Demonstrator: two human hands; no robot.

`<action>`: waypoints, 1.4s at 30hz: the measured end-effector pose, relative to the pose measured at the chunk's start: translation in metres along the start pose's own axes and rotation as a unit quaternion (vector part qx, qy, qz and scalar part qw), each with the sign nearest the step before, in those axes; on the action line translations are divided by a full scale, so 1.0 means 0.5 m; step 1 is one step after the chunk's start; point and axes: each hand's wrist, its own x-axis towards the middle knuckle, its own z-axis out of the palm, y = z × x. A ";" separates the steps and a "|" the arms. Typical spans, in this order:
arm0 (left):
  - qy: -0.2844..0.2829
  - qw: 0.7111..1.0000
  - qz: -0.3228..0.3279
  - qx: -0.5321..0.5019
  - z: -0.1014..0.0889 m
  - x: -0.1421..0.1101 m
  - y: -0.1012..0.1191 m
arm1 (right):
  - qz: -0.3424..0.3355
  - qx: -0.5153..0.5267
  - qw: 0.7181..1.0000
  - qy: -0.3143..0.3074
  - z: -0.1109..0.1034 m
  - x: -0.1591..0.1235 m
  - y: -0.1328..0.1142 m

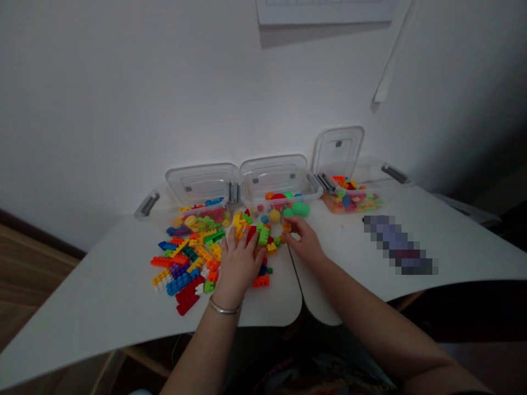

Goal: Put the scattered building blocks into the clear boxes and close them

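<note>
Taking the left hand as the clock's centre, three clear plastic boxes with raised lids stand along the wall: one of small coloured pieces (206, 207) at 11 o'clock, one of bright rounded pieces (255, 202) at 1, and another of mixed coloured pieces (370, 191) at 2. A grey-purple oblong item (397, 244) (pixelated, so I cannot tell what it is) lies at 3. The left hand (241, 263), a silver-coloured bangle (224, 308) at its wrist, is spread wide, palm down, over the pile of multicoloured studded plastic bricks (205, 255), which reaches out mostly toward 9 o'clock. At 2 o'clock, the right hand (305, 241) pinches a small orange-yellow plastic brick (287, 226) between thumb and finger. Below is a smooth white tabletop (444, 236), split by a dark seam near 4; behind rises a plain pale wall (164, 82), with white paper (325, 11) at 1.
</note>
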 end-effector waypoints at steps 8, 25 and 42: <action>0.024 0.999 0.048 -0.006 0.009 0.007 -0.022 | -0.033 -0.049 0.986 0.158 -0.123 0.055 -0.022; 0.032 0.998 0.060 -0.017 0.006 0.012 -0.020 | 0.089 -0.310 0.922 0.215 -0.357 0.227 0.079; 0.019 0.998 0.054 -0.024 0.002 0.008 -0.018 | -0.138 -0.219 0.959 -0.117 -0.042 0.017 -0.026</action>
